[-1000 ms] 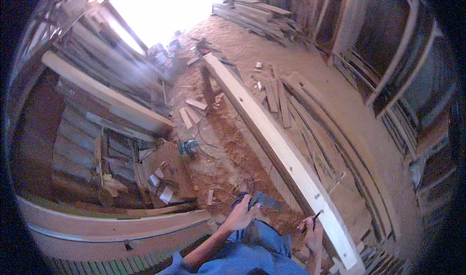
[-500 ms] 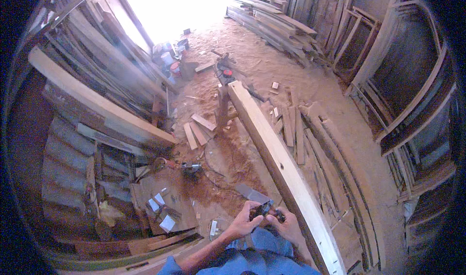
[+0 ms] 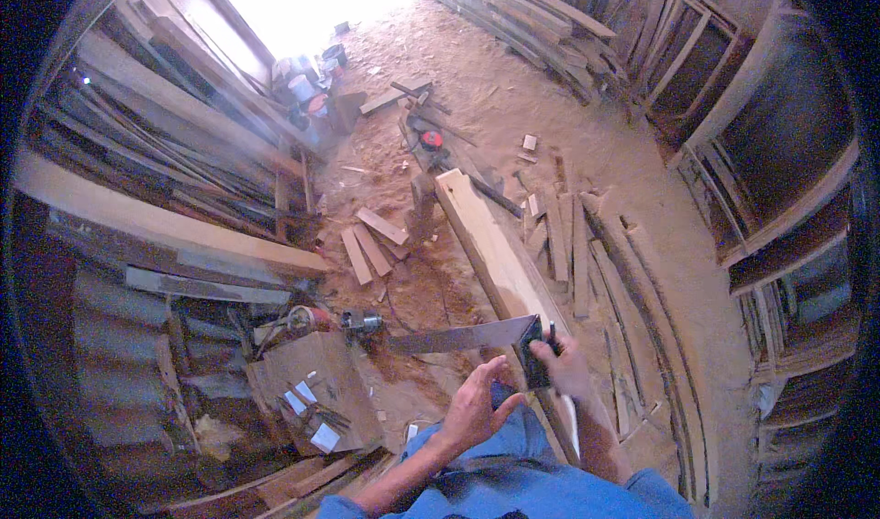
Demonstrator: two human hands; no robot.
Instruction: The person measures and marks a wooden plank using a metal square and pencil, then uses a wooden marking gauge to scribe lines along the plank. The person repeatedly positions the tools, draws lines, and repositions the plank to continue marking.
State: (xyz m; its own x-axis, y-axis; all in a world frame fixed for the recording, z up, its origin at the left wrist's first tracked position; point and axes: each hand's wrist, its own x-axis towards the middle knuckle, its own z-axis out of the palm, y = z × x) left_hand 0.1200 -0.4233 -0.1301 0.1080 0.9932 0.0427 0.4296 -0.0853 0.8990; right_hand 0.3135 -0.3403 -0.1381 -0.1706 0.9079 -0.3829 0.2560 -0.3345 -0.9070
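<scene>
My right hand, slightly blurred, is closed round the black handle of a flat-bladed tool. Its long grey metal blade points left, and I cannot tell whether it is a saw or a square. The handle is over a long pale timber beam that runs away from me, and the blade sticks out past the beam's left edge. My left hand is open beside the beam, just below the blade, with its fingers loosely stretched and nothing seen in them.
Short boards and a power tool lie left of the beam. Long offcuts lie on its right. A brown panel bears small papers. Stacked planks stand at the back, while buckets stand near the bright doorway.
The tool has gone from both hands in front of my body to the right hand alone, up over the beam, its blade swung out to the left. My left hand has let go and opened.
</scene>
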